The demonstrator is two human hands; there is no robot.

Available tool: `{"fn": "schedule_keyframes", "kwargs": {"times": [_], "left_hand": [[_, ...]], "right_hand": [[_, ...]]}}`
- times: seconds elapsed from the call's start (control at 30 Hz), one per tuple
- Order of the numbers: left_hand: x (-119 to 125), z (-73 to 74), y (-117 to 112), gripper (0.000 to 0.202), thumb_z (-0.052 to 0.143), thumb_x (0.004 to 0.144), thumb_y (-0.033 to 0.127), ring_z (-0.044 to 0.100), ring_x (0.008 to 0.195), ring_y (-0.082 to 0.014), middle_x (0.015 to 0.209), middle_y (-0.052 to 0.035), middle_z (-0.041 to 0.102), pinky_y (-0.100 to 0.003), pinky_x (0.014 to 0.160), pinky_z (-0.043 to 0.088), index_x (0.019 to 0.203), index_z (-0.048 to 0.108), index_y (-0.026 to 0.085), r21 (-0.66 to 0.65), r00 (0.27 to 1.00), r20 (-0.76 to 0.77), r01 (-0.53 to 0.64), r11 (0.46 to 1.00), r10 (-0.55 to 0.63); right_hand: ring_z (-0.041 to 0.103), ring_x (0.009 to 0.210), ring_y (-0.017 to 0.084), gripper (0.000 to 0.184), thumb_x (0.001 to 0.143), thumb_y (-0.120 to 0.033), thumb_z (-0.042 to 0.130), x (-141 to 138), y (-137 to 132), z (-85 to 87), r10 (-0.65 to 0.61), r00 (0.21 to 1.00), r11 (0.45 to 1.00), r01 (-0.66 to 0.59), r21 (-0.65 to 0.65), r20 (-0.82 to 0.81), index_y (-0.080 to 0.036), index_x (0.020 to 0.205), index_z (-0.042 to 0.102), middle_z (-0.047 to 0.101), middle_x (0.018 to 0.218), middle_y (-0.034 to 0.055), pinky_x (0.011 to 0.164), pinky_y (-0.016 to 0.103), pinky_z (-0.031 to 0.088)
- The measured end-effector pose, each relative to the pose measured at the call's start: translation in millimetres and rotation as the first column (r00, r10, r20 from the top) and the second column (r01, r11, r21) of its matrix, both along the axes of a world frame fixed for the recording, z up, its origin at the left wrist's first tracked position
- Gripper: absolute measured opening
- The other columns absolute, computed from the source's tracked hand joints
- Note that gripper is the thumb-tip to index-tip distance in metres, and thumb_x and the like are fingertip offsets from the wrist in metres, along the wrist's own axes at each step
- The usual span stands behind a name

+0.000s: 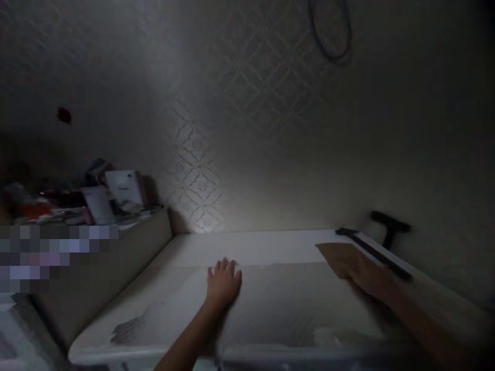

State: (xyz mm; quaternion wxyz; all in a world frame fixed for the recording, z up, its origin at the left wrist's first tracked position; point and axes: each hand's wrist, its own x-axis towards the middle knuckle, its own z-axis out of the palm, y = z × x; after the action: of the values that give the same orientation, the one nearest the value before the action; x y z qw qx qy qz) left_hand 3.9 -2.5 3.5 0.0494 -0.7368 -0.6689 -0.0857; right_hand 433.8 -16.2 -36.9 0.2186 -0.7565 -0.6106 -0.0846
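Nearest the camera, your bare left forearm came up over the rounded near edge of the white, flat-topped bench (116, 330), which was dimly lit. Your left hand (223, 284) lay palm down with the fingers spread and close together, pressing flat on a large pale sheet of thin material (286, 304) that covered the middle of the bench; it gripped nothing. Your right arm reached in from the near right corner, and your right hand (363, 273) rested toward the far right side of the bench, the two hands well apart. In the gloom you could not tell whether that right hand was closed on anything, though a brownish, cardboard-like flat piece (336, 255) lay at or under its fingers, its corner pointing toward the far edge. Just beyond that piece a long, narrow black bar (379, 253) ran along the right edge of the bench, and a black T-shaped handle (389, 226) stood up behind it near the far right corner. Off the left edge of the bench, a lower beige cabinet (127, 252) carried a heap of clutter, among it a white box with dark print (126, 190). Behind everything stood a wall with pale diamond-patterned wallpaper (201, 180), with a dark loop of cord (330, 31) hanging high up on it.
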Motion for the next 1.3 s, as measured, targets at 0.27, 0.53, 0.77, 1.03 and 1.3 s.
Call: {"fn": "schedule_keyframes", "kwargs": {"times": [0.27, 0.53, 0.77, 1.03, 1.3], "left_hand": [[-2, -0.5, 0, 0.048, 0.033, 0.097, 0.036, 0.034, 0.139, -0.0314, 0.15, -0.0128, 0.039, -0.057, 0.111, 0.026, 0.141, 0.044, 0.019, -0.042, 0.998, 0.062, -0.003, 0.999, 0.006], [-4, 2.8, -3, 0.045, 0.036, 0.096, 0.031, 0.038, 0.137, -0.0235, 0.148, -0.0121, 0.043, -0.053, 0.113, 0.023, 0.139, 0.044, 0.019, -0.034, 0.975, 0.219, -0.029, 0.999, 0.036], [-23, 4.0, 21, 0.044, 0.044, 0.09, 0.027, 0.05, 0.127, -0.022, 0.137, -0.0111, 0.055, -0.035, 0.107, 0.037, 0.132, 0.054, 0.017, 0.027, 0.893, 0.442, -0.104, 0.994, 0.082], [-39, 33.2, 98, 0.052, 0.067, 0.07, 0.02, 0.066, 0.101, -0.0243, 0.114, -0.0093, 0.071, -0.032, 0.088, 0.051, 0.122, 0.065, 0.013, -0.174, 0.786, 0.602, 0.301, 0.937, -0.14], [-43, 24.9, 104, 0.033, 0.057, 0.079, 0.017, 0.067, 0.094, -0.0199, 0.105, -0.0066, 0.073, -0.026, 0.082, 0.052, 0.108, 0.072, 0.014, -0.145, 0.809, 0.568, 0.277, 0.95, -0.15]], "right_hand": [[0.053, 0.122, 0.03, 0.07, 0.088, -0.039, 0.047, -178, 9, 30.0, 0.427, 0.904, 0.9, -0.423, -0.102, 0.021, -0.01, 0.149, 0.029, 0.053, 0.137, 0.0203, 0.102, 0.041, 0.038], [0.047, 0.129, 0.029, 0.075, 0.089, -0.047, 0.05, -279, 53, 49.0, 0.552, 0.83, 0.825, -0.558, -0.091, -0.077, -0.015, 0.152, 0.023, 0.051, 0.139, 0.0193, 0.104, 0.041, 0.036], [0.024, 0.143, 0.035, 0.091, 0.082, -0.068, 0.048, -264, 77, 28.4, 0.518, 0.831, 0.814, -0.552, -0.183, -0.202, -0.017, 0.152, 0.022, 0.028, 0.155, 0.0175, 0.113, 0.06, 0.012], [0.018, 0.145, 0.032, 0.091, 0.078, -0.064, 0.053, -247, 86, 30.4, 0.577, 0.768, 0.741, -0.636, -0.218, -0.278, -0.017, 0.151, 0.025, 0.023, 0.157, 0.0158, 0.115, 0.055, 0.013], [0.014, 0.146, 0.032, 0.091, 0.078, -0.064, 0.054, -245, 81, 33.3, 0.577, 0.752, 0.717, -0.653, -0.244, -0.319, -0.019, 0.152, 0.026, 0.021, 0.158, 0.012, 0.117, 0.053, 0.009]]}}
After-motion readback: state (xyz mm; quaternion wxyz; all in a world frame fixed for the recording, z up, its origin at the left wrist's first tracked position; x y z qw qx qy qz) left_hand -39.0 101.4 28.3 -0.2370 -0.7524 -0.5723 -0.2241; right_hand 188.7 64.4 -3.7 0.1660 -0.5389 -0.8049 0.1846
